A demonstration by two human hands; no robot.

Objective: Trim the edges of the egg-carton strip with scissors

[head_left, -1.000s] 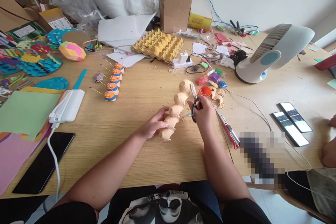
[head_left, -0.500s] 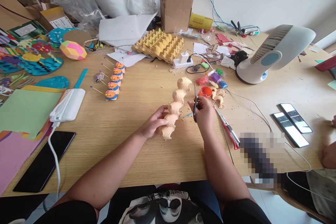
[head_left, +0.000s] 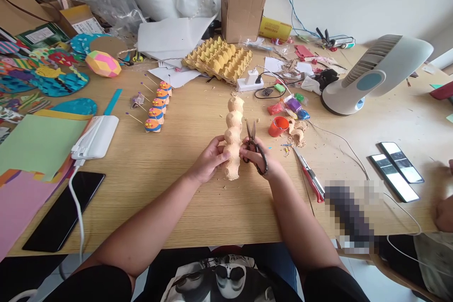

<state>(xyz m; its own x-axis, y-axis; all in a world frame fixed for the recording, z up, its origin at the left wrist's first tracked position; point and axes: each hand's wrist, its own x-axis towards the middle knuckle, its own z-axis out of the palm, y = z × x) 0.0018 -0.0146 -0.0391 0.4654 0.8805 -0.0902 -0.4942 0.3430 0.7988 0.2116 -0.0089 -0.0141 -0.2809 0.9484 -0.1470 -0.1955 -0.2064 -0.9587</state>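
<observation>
A peach-coloured strip of egg-carton cups stands nearly straight up the view above the table. My left hand is closed on its lower left edge, thumb on top. Dark-handled scissors with parted blades are in my right hand, blades pointing away from me. The fingertips of my right hand touch the strip's right side. Small peach scraps lie around. To the left stands a row of decorated orange and blue cups with pins.
An orange-red cup, clay packets and a red utility knife lie right of my hands. Beyond are a yellow egg tray, a power strip and a fan. A person's hand shows at the right edge.
The strip has turned straighter and its far end has shifted left. My right hand has moved left to the strip, and the scissors have tilted, their blades now visibly parted.
</observation>
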